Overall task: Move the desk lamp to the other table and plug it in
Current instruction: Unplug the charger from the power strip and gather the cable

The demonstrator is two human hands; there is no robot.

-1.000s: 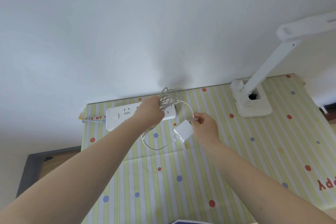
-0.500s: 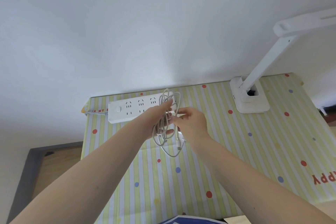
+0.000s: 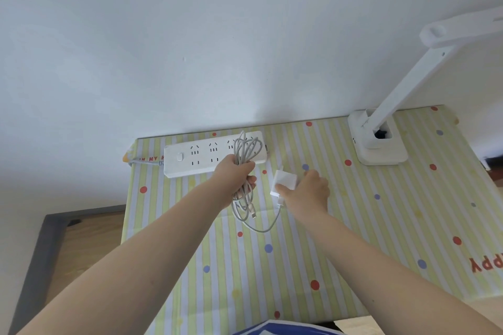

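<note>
Now left hand (image 3: 236, 171) fisted around coiled cable (image 3: 244, 153), over right end of power strip (image 3: 201, 155). Right hand (image 3: 307, 190) pinches white adapter (image 3: 284, 182) just beside. Lamp (image 3: 381, 141) stands well right, near back corner by wall. Striped surface (image 3: 340, 239) open in front, toward near edge.

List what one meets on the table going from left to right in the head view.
Power strip → cable bundle in the left hand → white adapter in the right hand → lamp base.
</note>
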